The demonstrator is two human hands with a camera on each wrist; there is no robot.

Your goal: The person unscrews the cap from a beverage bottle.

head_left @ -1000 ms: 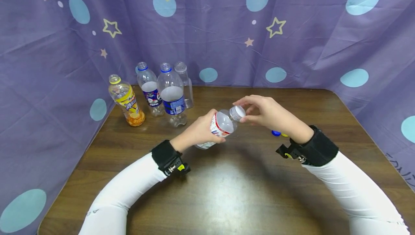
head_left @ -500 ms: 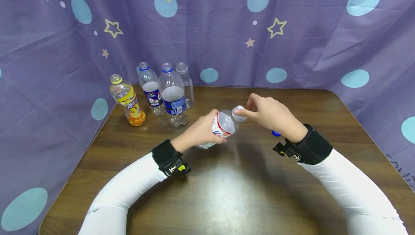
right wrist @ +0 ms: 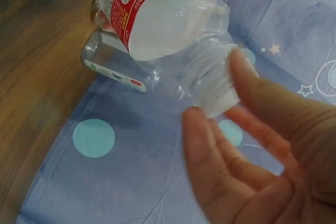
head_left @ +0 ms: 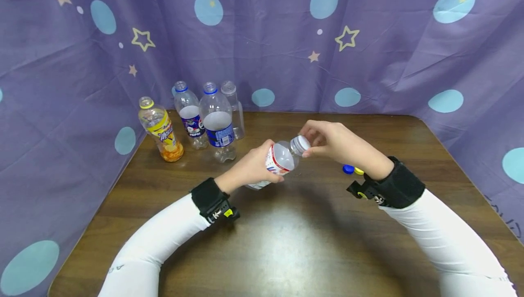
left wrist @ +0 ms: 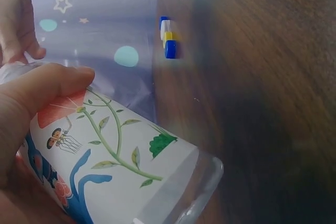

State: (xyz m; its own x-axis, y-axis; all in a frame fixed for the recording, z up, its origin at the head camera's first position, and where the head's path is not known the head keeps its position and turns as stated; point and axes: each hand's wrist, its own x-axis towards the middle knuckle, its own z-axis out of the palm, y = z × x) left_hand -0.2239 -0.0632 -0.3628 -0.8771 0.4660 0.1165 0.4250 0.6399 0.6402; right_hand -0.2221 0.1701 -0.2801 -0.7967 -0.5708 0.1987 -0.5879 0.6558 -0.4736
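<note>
The right hand point(head_left: 333, 144) is pinching the white cap point(head_left: 302, 144) again, while the left hand point(head_left: 251, 165) keeps gripping the tilted bottle point(head_left: 275, 163).

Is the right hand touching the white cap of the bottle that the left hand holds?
Touching. In the head view the right hand pinches the white cap of the bottle, with fingertips closed on it. The left hand grips the body.

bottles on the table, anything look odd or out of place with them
Nothing spilled or damaged. The four bottles at the back left stand upright without caps, and loose caps lie apart on the table near the right hand. The left hand holds the labelled bottle tilted, its cap pinched.
</note>
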